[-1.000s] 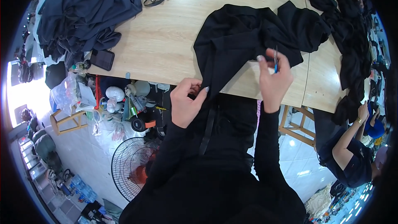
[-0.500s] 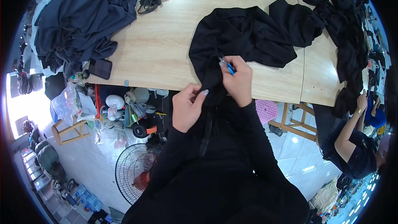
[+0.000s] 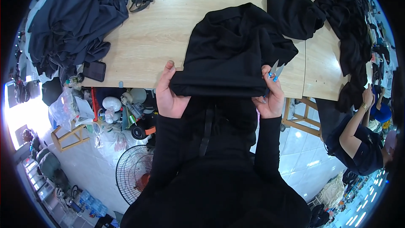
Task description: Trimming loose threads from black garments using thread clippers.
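The soft black cloth piece (image 3: 223, 76) lies across the front of the pale wooden desk (image 3: 156, 42), which likely bears most of its weight. The left hand (image 3: 170, 101) is spread at one end, thumb apart — probably to level the folded edge. The right hand (image 3: 273, 99) clasps blue-handled metal snips (image 3: 274, 77) at the other, seemingly for readiness.

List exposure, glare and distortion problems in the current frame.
Head view: bright opening at left blown out; head view: black cloth underexposed, folds only faintly readable; head view: glare spots on the floor tiles at right; head view: black fisheye surround in the corners, co-worker tilted near the right rim.
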